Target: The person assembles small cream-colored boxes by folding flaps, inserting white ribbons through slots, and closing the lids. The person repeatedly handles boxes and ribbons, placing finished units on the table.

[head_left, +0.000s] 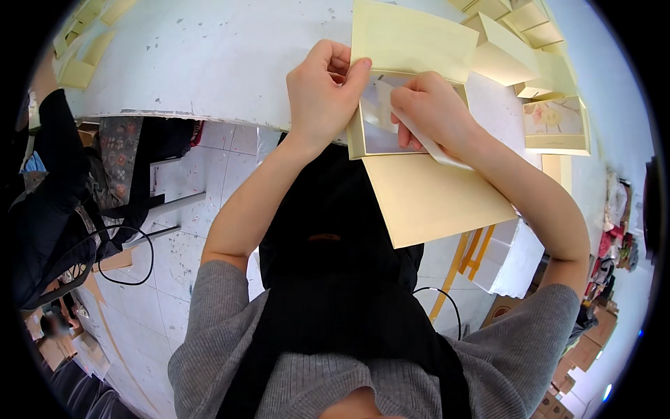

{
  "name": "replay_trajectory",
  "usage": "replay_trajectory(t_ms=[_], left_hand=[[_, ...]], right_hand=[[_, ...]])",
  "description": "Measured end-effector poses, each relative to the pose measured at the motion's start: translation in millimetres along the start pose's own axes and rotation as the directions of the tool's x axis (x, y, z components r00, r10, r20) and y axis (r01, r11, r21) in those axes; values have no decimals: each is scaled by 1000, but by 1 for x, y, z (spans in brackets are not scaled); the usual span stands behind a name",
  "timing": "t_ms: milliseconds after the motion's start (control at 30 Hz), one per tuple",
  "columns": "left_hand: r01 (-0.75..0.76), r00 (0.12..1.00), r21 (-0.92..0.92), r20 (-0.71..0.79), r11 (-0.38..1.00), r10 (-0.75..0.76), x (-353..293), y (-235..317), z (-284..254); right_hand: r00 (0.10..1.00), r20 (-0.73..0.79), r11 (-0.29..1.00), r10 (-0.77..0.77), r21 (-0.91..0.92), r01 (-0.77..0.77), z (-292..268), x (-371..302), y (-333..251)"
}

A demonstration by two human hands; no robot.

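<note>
A pale yellow cardboard box [356,134] lies open at the table's near edge, one flap [415,38] raised on the far side and another flap [440,199] hanging toward me. My left hand [326,96] is closed at the box's left edge, thumb against the corner by the far flap. Over the box's inside, my right hand [434,112] has curled fingers around a thin white sheet [433,148], which slants down to the near rim. Greyish white surface shows inside the box; part of it is hidden under my right hand.
More pale yellow boxes [506,52] stand at the far right, and a box with a flower print [556,124] lies right of my forearm. Others sit at the far left. A co-worker's dark-sleeved arm [59,140] is at the left. The white table [209,63] has a worn edge.
</note>
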State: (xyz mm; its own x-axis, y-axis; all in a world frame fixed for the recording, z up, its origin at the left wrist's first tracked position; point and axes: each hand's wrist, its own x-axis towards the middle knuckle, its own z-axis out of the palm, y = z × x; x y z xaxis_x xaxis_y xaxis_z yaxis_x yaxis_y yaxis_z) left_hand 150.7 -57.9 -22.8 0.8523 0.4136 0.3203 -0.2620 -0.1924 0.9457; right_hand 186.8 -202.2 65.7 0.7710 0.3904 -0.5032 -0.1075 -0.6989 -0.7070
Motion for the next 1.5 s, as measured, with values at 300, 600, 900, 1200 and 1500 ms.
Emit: replay_trajectory(t_ms=[300, 600, 900, 1200, 1500], left_hand=[[-6, 997, -3, -83, 1000, 6, -6, 2, 5], [-1, 996, 2, -92, 1000, 2, -8, 1, 6], [-21, 996, 18, -85, 1000, 22, -9, 1, 5], [-21, 996, 8, -92, 1000, 22, -10, 0, 5], [152, 988, -208, 38, 966, -148, -10, 4, -3]], right_hand=[[999, -19, 998, 38, 48, -37, -2, 0, 5], [999, 37, 999, -1, -54, 3, 2, 4, 0], [1000, 18, 997, 2, -80, -1, 2, 1, -1], [1000, -17, 996, 25, -83, -26, 0, -4, -4], [997, -7, 990, -74, -123, 73, 3, 6, 2]])
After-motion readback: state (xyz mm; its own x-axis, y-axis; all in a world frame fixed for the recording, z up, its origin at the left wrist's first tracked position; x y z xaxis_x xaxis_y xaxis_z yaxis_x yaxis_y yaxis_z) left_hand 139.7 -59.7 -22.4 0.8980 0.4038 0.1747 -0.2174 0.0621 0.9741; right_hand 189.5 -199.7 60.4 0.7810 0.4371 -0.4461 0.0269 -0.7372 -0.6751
